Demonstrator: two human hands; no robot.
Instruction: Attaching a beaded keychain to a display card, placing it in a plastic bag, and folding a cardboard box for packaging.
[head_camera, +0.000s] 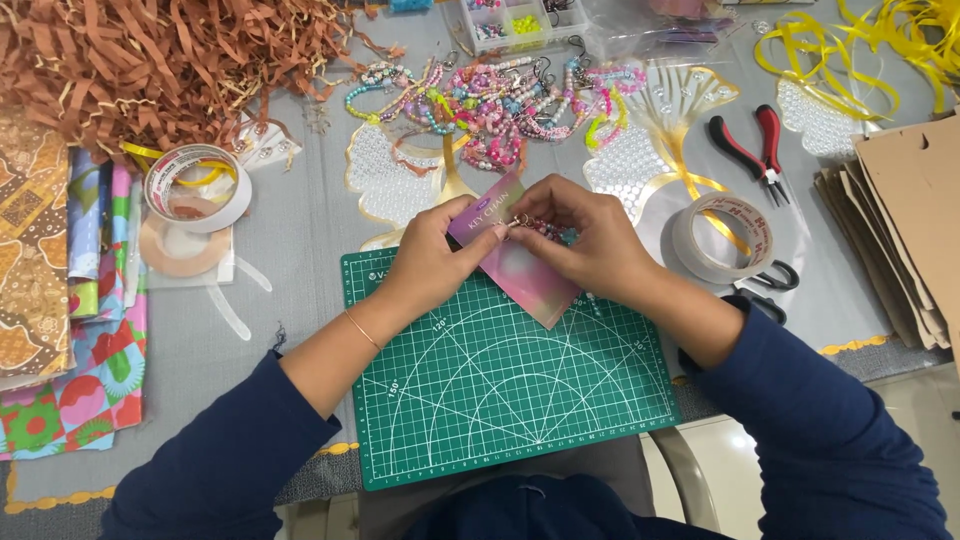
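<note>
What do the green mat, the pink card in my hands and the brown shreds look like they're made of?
The mat looks like matte rubbery vinyl, lying flat with a printed white grid. The card seems to be glossy coated paper: thin, stiff, with a pink sheen. The shreds look like matte crinkled paper strips. Both hands, left and right, hold the card.

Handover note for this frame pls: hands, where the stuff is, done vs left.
Left hand: pinching the pink card at its left edge, above the green cutting mat.
Right hand: holding a beaded keychain against the card's top, metal ring at the fingertips.
Nearby: pile of beaded keychains behind, pliers and tape roll to the right.
Done: card and keychain brought together.
Left: whether the keychain is fastened to the card cannot be seen; the pile sits without cards.
</note>
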